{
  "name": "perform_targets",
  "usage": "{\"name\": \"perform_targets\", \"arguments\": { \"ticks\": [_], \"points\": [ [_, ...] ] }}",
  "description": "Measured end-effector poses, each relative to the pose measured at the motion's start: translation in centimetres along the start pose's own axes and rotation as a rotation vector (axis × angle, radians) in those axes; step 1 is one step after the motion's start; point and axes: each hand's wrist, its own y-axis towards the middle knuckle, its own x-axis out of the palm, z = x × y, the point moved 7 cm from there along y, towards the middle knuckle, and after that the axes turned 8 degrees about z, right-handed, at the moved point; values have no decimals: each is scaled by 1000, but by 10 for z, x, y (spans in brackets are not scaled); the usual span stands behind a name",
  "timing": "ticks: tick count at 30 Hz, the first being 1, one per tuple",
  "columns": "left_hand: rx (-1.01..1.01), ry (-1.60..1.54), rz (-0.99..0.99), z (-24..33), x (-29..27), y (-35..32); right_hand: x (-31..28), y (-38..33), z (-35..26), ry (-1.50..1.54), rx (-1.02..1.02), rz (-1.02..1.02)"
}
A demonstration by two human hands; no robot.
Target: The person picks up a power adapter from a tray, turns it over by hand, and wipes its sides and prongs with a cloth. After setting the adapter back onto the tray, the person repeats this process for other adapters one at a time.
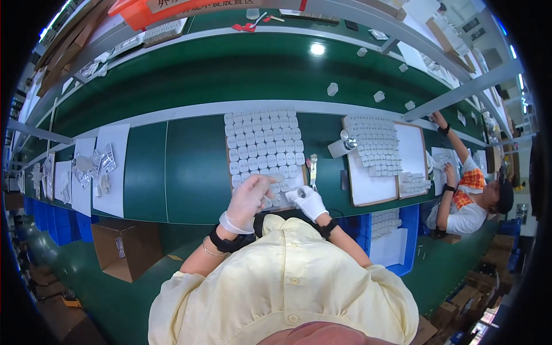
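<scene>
A board (232, 172) on the green bench carries rows of small white plastic parts (261, 144). My left hand (248, 198), in a thin clear glove, rests over the near rows with its fingers curled on one of the white parts. My right hand (307, 200), in a white glove, hovers at the board's near right corner and pinches a small dark ring-shaped piece (301, 194). Metal tweezers (313, 169) lie just right of the board.
A second board (382, 192) with more white parts sits to the right, a white cylinder (340, 146) beside it. A co-worker (466, 201) reaches over the bench at far right. Blue bins (409, 241) and a cardboard box (121, 247) stand below. White parts ride the green conveyor (230, 75).
</scene>
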Motion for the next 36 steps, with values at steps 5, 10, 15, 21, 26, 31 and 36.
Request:
{"name": "perform_targets", "arguments": {
  "ticks": [5, 10, 15, 21, 26, 31, 36],
  "points": [
    [728, 428, 130, 23, 24, -24, -54, -44, -90, 713, 117, -130],
    [790, 221, -197, 58, 71, -45, -62, -77, -168, 1230, 0, -292],
    [655, 220, -239, 60, 68, -47, -65, -74, -168, 1017, -94, -220],
    [668, 393, -221, 57, 59, -47, -65, -64, -179, 846, -82, -313],
    [655, 422, -277, 60, 58, -49, -62, -70, -187, 652, -165, -310],
    [638, 239, -338, 59, 49, -41, -62, -80, -200, 732, -195, -311],
    [463, 119, -355, 54, 46, -40, -63, -84, -197, 834, -52, -508]
  ]
}}
